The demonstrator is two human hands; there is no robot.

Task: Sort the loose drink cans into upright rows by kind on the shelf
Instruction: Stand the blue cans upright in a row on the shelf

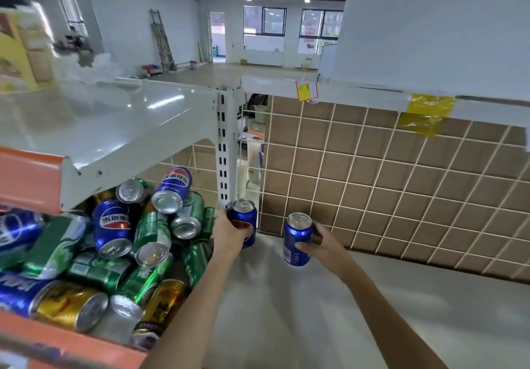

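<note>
Both hands grip upright blue cans, left hand (229, 236) one (244, 219), right hand (324, 246) another (296, 239), beside the loose can heap (114, 254).

Ladder (165, 41) leaning on far wall; yellow price tag (306, 91); brown grid backing (401, 179).

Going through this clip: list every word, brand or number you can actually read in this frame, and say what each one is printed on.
"PEPSI": upside down on the blue can lying at the front left of the pile.
Chinese characters on the blue cans in the pile: too small to read.
Print on the green cans and gold cans: blurred, unreadable.
Yellow price tag on the upper shelf edge: unreadable.
Red notice on the far window: unreadable.
</note>
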